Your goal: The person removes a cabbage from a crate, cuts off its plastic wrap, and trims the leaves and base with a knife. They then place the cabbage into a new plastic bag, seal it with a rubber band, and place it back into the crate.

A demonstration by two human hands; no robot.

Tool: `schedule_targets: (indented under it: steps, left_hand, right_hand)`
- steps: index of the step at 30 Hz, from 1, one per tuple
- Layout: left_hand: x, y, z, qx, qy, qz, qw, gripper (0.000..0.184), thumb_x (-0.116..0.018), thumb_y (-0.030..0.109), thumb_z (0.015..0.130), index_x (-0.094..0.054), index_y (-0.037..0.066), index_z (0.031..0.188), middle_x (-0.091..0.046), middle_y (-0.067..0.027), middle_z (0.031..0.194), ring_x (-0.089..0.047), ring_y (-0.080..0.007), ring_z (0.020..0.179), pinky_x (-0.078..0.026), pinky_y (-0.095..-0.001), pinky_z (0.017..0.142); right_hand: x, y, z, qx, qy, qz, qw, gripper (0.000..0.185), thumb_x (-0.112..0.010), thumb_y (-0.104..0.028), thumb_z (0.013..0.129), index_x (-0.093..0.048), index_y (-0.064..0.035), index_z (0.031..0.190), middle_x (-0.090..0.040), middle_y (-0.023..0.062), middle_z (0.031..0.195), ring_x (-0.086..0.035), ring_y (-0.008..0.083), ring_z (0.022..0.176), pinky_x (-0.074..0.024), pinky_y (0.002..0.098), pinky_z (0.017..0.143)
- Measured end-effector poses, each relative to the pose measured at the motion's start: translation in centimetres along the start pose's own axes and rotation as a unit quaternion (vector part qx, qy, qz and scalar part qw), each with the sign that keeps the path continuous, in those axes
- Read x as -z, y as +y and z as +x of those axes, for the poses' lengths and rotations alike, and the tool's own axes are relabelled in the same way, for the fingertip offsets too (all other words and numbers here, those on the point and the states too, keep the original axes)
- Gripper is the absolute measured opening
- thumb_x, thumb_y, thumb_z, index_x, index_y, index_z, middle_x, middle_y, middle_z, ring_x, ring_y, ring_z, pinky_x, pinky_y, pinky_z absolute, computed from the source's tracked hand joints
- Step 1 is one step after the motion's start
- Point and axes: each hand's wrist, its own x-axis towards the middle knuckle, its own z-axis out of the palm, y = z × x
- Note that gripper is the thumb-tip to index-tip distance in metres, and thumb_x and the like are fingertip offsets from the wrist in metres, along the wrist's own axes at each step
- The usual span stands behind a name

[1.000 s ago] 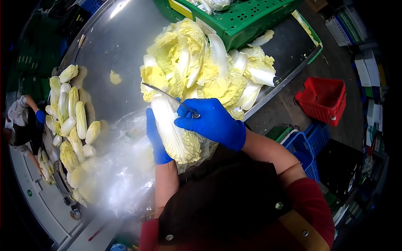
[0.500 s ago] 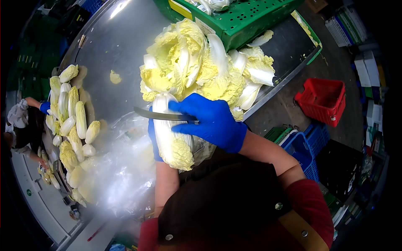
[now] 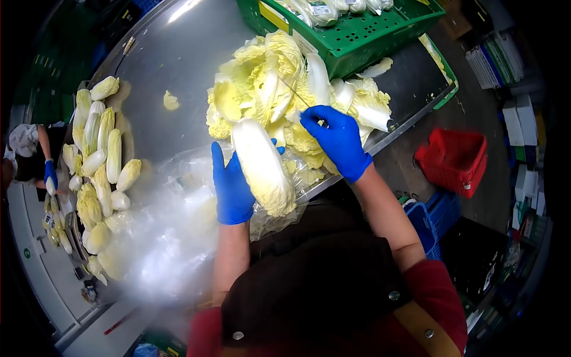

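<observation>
A trimmed Chinese cabbage (image 3: 262,166), white with a pale yellow leafy end, rests tilted in my left hand (image 3: 231,187). The blue-gloved fingers pass beneath it, with fingertips showing on its far side and the thumb standing apart. To the right, my right hand (image 3: 338,140) is closed around a knife (image 3: 292,91); the handle is hidden in the fist and the thin blade points up and left, over loose leaves. Those cut-off cabbage leaves (image 3: 267,77) are heaped beyond both hands on the metal table (image 3: 178,65).
Several cabbages (image 3: 114,156) lie in a group at the left. Clear plastic film (image 3: 172,238) covers the near table. A green crate (image 3: 357,44) holds wrapped cabbages at the back. A red basket (image 3: 455,163) is on the floor right. Far left, a co-worker's gloved hand (image 3: 51,177) handles produce.
My right hand has moved right with the knife, away from the cabbage. The cabbage has turned in my left hand, whose thumb now shows. The co-worker's gloved hand has moved lower.
</observation>
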Motion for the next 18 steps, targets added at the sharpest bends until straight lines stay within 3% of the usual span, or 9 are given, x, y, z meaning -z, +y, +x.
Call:
schedule_targets:
  steps: [2, 3, 4, 5, 9, 12, 13, 16, 18]
  left_hand:
    - [0.2, 0.2, -0.1, 0.021, -0.011, -0.096, 0.995, 0.076, -0.037, 0.055, 0.095, -0.027, 0.000, 0.146, -0.040, -0.0285, 0.141, -0.043, -0.0439, 0.129, -0.041, -0.0530, 0.102]
    - [0.3, -0.1, 0.0, -0.022, 0.017, 0.056, 0.998, 0.070, -0.036, 0.049, 0.098, -0.031, -0.004, 0.144, -0.047, -0.0238, 0.136, -0.048, -0.0375, 0.125, -0.037, -0.0487, 0.106]
    - [0.5, -0.1, -0.1, -0.017, 0.017, 0.066, 0.998, 0.069, -0.039, 0.047, 0.097, -0.030, -0.003, 0.144, -0.047, -0.0251, 0.137, -0.048, -0.0395, 0.124, -0.039, -0.0497, 0.104]
    - [0.9, 0.0, -0.3, -0.009, 0.016, 0.076, 0.997, 0.069, -0.043, 0.044, 0.095, -0.030, -0.003, 0.144, -0.046, -0.0265, 0.137, -0.049, -0.0415, 0.123, -0.041, -0.0508, 0.103]
    - [0.6, -0.4, -0.5, -0.016, 0.034, 0.153, 0.987, 0.067, -0.053, 0.035, 0.092, -0.032, -0.003, 0.143, -0.049, -0.0260, 0.135, -0.053, -0.0407, 0.119, -0.044, -0.0499, 0.100]
    - [0.8, -0.9, -0.5, -0.044, 0.011, 0.260, 0.965, 0.067, -0.058, 0.028, 0.089, -0.034, -0.003, 0.143, -0.051, -0.0224, 0.133, -0.055, -0.0351, 0.117, -0.045, -0.0461, 0.099]
    - [-0.4, -1.2, -0.9, -0.055, 0.020, 0.266, 0.962, 0.065, -0.062, 0.023, 0.087, -0.037, -0.003, 0.141, -0.053, -0.0195, 0.132, -0.058, -0.0298, 0.114, -0.046, -0.0422, 0.098]
    - [-1.4, -1.1, -1.6, -0.052, 0.014, 0.288, 0.956, 0.059, -0.061, 0.020, 0.088, -0.041, -0.005, 0.137, -0.056, -0.0134, 0.126, -0.057, -0.0222, 0.112, -0.044, -0.0354, 0.098]
    - [-1.0, -0.7, -2.1, -0.023, 0.050, 0.252, 0.966, 0.057, -0.061, 0.020, 0.088, -0.043, -0.005, 0.136, -0.059, -0.0127, 0.123, -0.059, -0.0211, 0.109, -0.045, -0.0347, 0.096]
  right_hand:
    - [-0.2, 1.0, -1.0, 0.000, -0.029, 0.036, 0.999, 0.036, -0.070, -0.030, 0.086, -0.068, -0.0039, 0.110, -0.069, 0.0080, 0.084, -0.059, 0.0137, 0.061, -0.0486, 0.0279, 0.061]
    - [-0.2, 1.3, -1.2, -0.023, -0.060, 0.036, 0.997, 0.038, -0.069, -0.031, 0.086, -0.067, -0.0039, 0.114, -0.069, 0.0075, 0.087, -0.059, 0.0131, 0.061, -0.0488, 0.0275, 0.060]
    - [-0.1, 1.3, -1.4, -0.047, -0.090, 0.036, 0.994, 0.041, -0.069, -0.031, 0.087, -0.065, -0.0039, 0.117, -0.069, 0.0070, 0.089, -0.058, 0.0125, 0.061, -0.0489, 0.0271, 0.060]
    - [0.6, -1.0, -1.1, -0.179, -0.139, 0.080, 0.971, 0.043, -0.069, -0.034, 0.087, -0.066, -0.0034, 0.117, -0.068, 0.0054, 0.086, -0.057, 0.0102, 0.059, -0.0475, 0.0261, 0.056]
    - [0.1, -5.2, 0.6, -0.236, -0.171, 0.127, 0.948, 0.054, -0.068, -0.037, 0.087, -0.058, -0.0016, 0.127, -0.067, 0.0014, 0.087, -0.048, 0.0035, 0.053, -0.0377, 0.0191, 0.047]
    - [-1.7, -5.5, 2.7, -0.233, -0.220, 0.132, 0.938, 0.047, -0.072, -0.040, 0.084, -0.066, -0.0014, 0.110, -0.057, 0.0006, 0.068, -0.050, 0.0064, 0.053, -0.0404, 0.0219, 0.049]
    - [-2.1, -5.0, 3.4, -0.235, -0.274, 0.162, 0.919, 0.054, -0.071, -0.031, 0.085, -0.058, 0.0014, 0.126, -0.062, 0.0005, 0.078, -0.049, 0.0035, 0.055, -0.0358, 0.0183, 0.048]
    - [-3.2, -3.6, 4.2, -0.245, -0.297, 0.212, 0.898, 0.046, -0.074, -0.027, 0.083, -0.062, 0.0015, 0.117, -0.061, -0.0004, 0.076, -0.052, 0.0048, 0.059, -0.0388, 0.0194, 0.051]
    - [-4.1, -3.5, 3.8, -0.225, -0.244, 0.237, 0.913, 0.035, -0.077, -0.021, 0.078, -0.066, 0.0008, 0.103, -0.062, 0.0011, 0.078, -0.056, 0.0075, 0.067, -0.0447, 0.0223, 0.060]
